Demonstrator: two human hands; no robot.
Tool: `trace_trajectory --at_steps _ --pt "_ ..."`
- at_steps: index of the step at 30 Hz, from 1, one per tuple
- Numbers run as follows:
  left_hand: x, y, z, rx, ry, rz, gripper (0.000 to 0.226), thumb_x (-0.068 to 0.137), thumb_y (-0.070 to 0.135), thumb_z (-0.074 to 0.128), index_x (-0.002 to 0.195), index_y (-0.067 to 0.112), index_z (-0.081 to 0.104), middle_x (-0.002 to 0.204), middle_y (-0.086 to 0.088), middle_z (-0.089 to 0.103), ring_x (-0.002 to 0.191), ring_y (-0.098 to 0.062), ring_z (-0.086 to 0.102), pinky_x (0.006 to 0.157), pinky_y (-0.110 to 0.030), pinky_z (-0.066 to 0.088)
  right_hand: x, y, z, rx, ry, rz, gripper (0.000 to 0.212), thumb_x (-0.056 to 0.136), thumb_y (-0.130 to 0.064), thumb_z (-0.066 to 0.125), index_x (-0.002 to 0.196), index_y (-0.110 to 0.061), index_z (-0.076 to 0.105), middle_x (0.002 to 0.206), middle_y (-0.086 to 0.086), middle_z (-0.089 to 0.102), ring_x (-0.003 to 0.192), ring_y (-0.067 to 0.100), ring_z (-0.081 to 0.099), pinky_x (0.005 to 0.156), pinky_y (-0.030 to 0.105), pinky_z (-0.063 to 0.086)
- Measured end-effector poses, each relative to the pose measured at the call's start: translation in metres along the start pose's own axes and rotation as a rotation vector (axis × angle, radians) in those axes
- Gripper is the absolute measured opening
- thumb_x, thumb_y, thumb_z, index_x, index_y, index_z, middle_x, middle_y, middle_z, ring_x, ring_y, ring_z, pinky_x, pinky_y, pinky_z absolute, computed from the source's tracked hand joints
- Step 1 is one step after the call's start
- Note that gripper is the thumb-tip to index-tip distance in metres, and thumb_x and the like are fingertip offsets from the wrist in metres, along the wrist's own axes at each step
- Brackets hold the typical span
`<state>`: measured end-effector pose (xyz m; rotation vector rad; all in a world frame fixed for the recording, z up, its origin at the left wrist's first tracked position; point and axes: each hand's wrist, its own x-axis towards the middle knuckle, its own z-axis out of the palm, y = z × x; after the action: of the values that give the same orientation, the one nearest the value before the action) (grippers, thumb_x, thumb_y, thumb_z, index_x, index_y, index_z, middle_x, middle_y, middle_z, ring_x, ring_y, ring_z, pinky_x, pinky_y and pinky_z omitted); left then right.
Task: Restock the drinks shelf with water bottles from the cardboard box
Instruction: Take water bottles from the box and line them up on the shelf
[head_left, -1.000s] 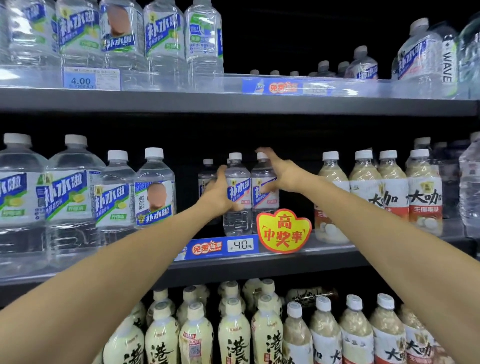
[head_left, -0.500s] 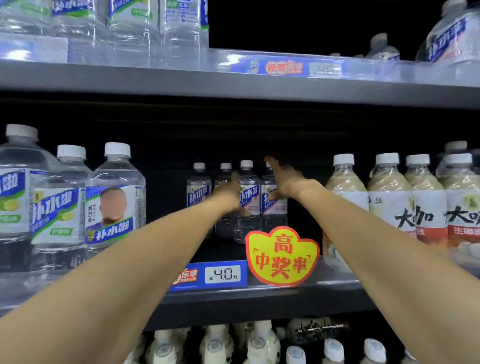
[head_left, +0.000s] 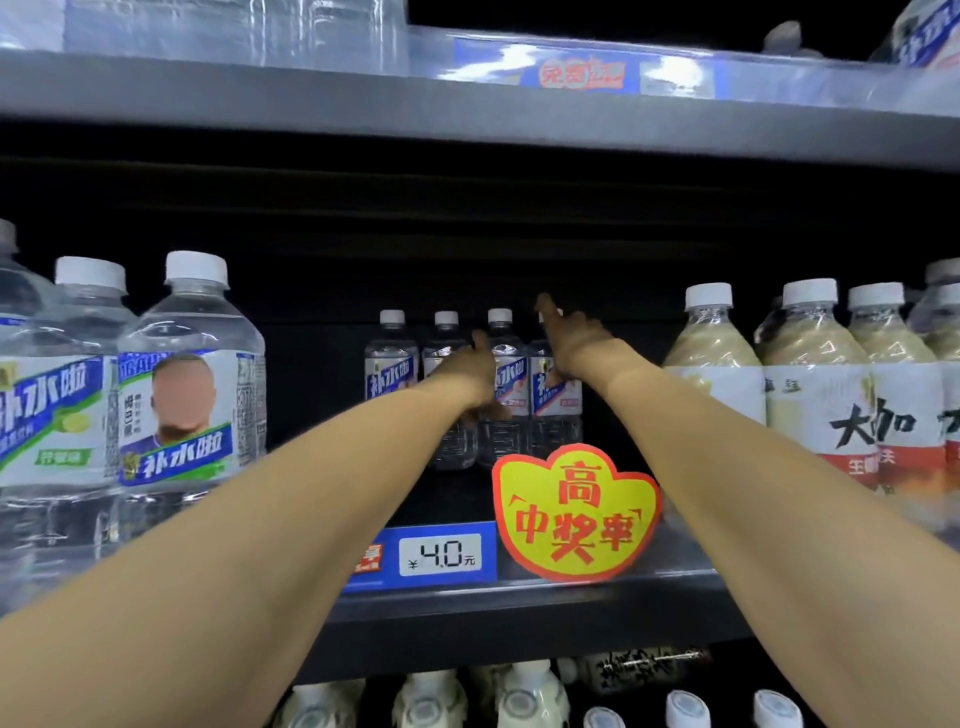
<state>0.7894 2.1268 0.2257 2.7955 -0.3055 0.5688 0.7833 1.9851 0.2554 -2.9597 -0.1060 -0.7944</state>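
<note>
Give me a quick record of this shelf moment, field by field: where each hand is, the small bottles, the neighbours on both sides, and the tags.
left hand: left hand on the second small bottle, grip hidden
right hand: right hand on the rightmost small bottle, forefinger raised, fingers fairly straight
small water bottles: small water bottles, four caps in a row, set deep on the middle shelf
left neighbours: large water bottles
right neighbours: beige drink bottles
price tag: price tag reads 4.0
promo sign: yellow and red sign at the shelf edge
</note>
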Motion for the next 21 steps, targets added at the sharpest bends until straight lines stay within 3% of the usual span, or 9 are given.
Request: trace_trajectory --at_steps 5,10,15,17,19,21 --pt "-0.001 0.003 -0.001 0.008 -0.018 -0.024 0.102 0.081 0.019 0.076 0.154 0.006 0.004 0.133 -0.024 0.054 0.066 -0.021 0.072 0.049 -0.025 0.055 -0.001 0.000 0.002 0.027 -0.009 -0.008 0.108 0.079 -0.013 0.077 0.154 -0.024 0.000 0.141 0.024 0.041 0.126 0.040 0.047 0.093 0.044 0.047" --pt "-0.012 0.016 -0.009 -0.015 -0.039 -0.047 0.107 0.085 0.014 0.072 0.154 0.011 -0.011 0.142 -0.024 0.046 0.073 -0.025 0.072 0.066 -0.035 0.062 -0.003 0.002 0.000 0.013 -0.050 -0.001 0.106 0.083 -0.016 0.074 0.154 -0.025 -0.005 0.145 0.025 0.037 0.128 0.040 0.045 0.097 0.044 0.044" --pt "-0.037 0.031 -0.034 0.178 0.043 0.004 0.086 0.087 0.017 0.070 0.152 0.003 0.016 0.128 -0.020 0.055 0.106 -0.034 0.064 0.078 -0.034 0.055 -0.015 -0.003 -0.012 -0.056 -0.131 -0.018 0.105 0.089 -0.016 0.066 0.152 -0.033 -0.017 0.144 0.024 0.042 0.122 0.036 0.053 0.091 0.040 0.047" --pt "-0.045 0.035 -0.050 0.243 0.045 0.033 0.066 0.087 0.016 0.068 0.143 0.004 0.035 0.125 -0.018 0.057 0.109 -0.034 0.061 0.074 -0.034 0.049 -0.020 -0.008 -0.021 -0.082 -0.152 -0.032 0.102 0.093 -0.015 0.062 0.150 -0.036 -0.020 0.145 0.023 0.042 0.120 0.034 0.054 0.086 0.037 0.046" --pt "-0.055 0.036 -0.059 0.312 0.042 0.068 0.046 0.089 0.014 0.064 0.131 0.006 0.047 0.123 -0.016 0.056 0.108 -0.032 0.060 0.070 -0.034 0.046 -0.025 -0.015 -0.034 -0.117 -0.159 -0.051 0.093 0.095 -0.014 0.057 0.152 -0.037 -0.013 0.151 0.021 0.034 0.124 0.033 0.051 0.089 0.036 0.046" --pt "-0.066 0.036 -0.066 0.382 0.072 0.124 0.041 0.090 0.013 0.060 0.130 0.007 0.050 0.123 -0.016 0.055 0.108 -0.033 0.059 0.070 -0.034 0.044 -0.035 -0.021 -0.047 -0.163 -0.117 -0.076 0.081 0.095 -0.015 0.054 0.155 -0.030 0.003 0.151 0.019 0.035 0.126 0.034 0.050 0.092 0.036 0.046"
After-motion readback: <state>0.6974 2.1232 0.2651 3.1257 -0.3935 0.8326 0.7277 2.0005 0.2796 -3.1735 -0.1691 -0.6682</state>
